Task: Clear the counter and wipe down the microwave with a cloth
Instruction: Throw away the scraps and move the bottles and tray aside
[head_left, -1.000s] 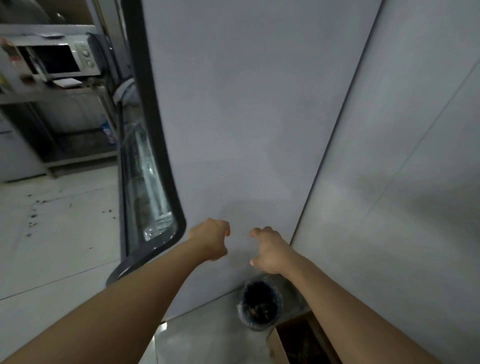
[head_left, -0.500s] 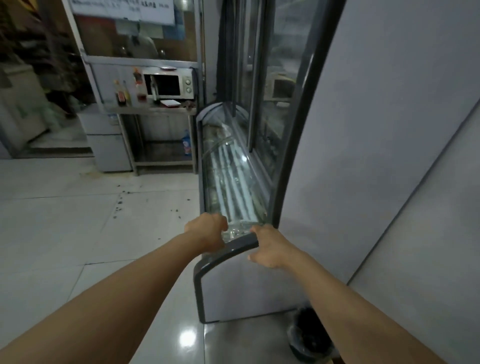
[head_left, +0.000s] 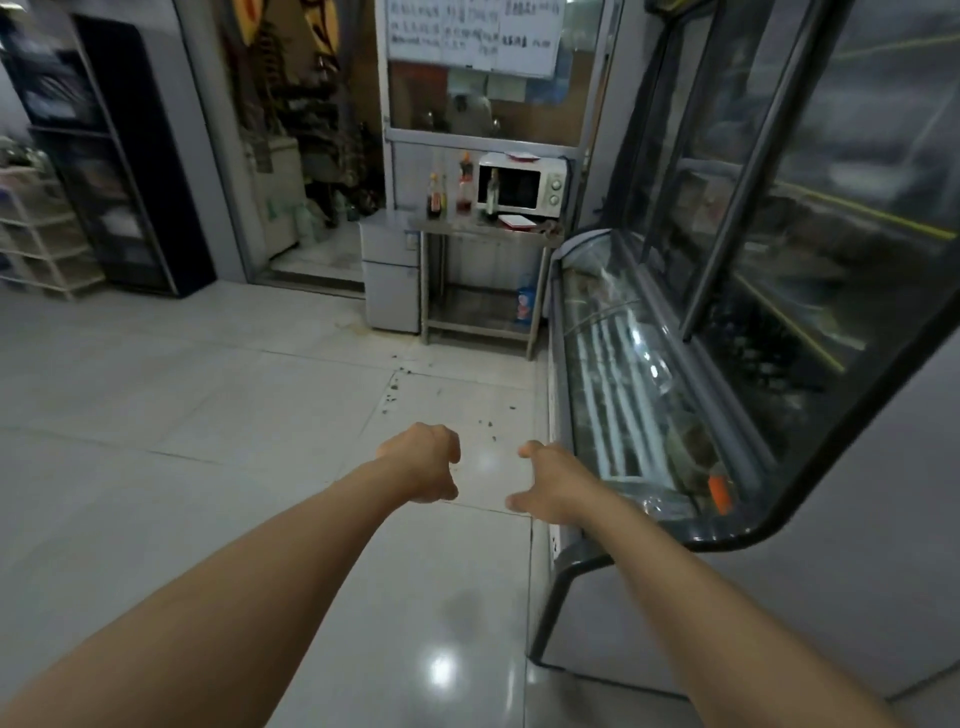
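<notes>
A white microwave (head_left: 522, 188) stands far ahead on a steel counter (head_left: 452, 227), with a flat red-and-white item on its top. Sauce bottles (head_left: 451, 193) line the counter to the microwave's left, a dark bottle stands in front of its door, and a red-and-white tray (head_left: 516, 222) lies before it. Both my arms stretch forward over the floor, far from the counter. My left hand (head_left: 423, 462) hangs with loosely curled fingers and holds nothing. My right hand (head_left: 555, 483) is relaxed and empty too. No cloth is in sight.
A glass display case (head_left: 670, 384) runs along the right side up to the counter. A small grey cabinet (head_left: 390, 280) stands left of the counter, and a blue bottle (head_left: 524, 302) sits on its lower shelf. Dark crumbs dot the tiled floor (head_left: 208, 415). White drawers (head_left: 41, 239) stand at far left.
The view has swung left from a grey wall and a bin to the open room. The microwave and counter now sit ahead. Both hands stay extended and empty.
</notes>
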